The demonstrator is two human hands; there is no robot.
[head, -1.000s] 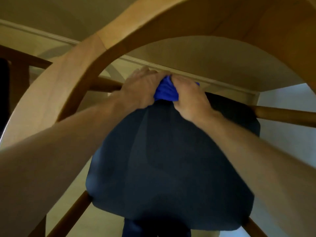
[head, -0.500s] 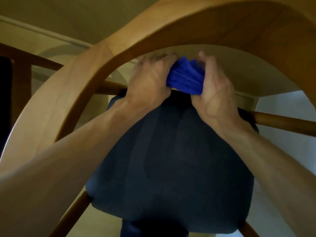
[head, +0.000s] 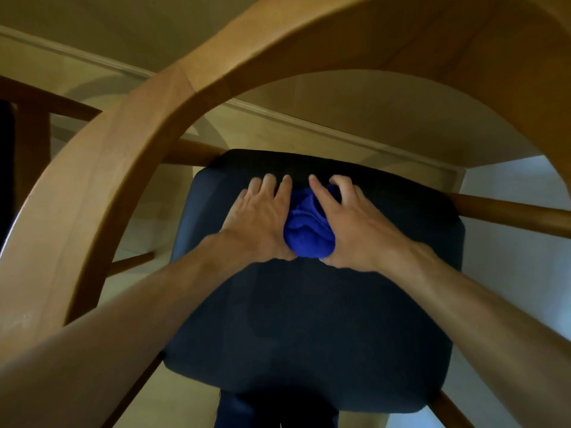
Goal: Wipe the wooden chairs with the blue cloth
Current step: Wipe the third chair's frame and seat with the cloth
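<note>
Right now the left hand [head: 262, 223] and the right hand [head: 355, 230] sit close together on the dark seat cushion [head: 309, 319] of a wooden chair [head: 129, 168]. Between them is the blue cloth [head: 309, 236], bunched up into a ball. The left hand lies flat with its fingers straight, and its thumb side touches the cloth. The right hand has its fingers bent, and they curl over the far side of the cloth, so that hand grips it. The cloth rests on the far part of the cushion, near the front edge of the seat.

Around the hands, the big curved wooden backrest [head: 309, 41] bends over the top of the view like an arch. Round wooden rails [head: 509, 214] stick out from under the cushion on both sides, over a pale floor [head: 509, 186].

How far along is the job? I think it is hard to tell. The cloth is on the soft seat, not on any wood, so no wood is being wiped at this moment. Nothing shows which wooden parts are clean. The arch and the rails look like they still need a rub, and only one chair is in view.
</note>
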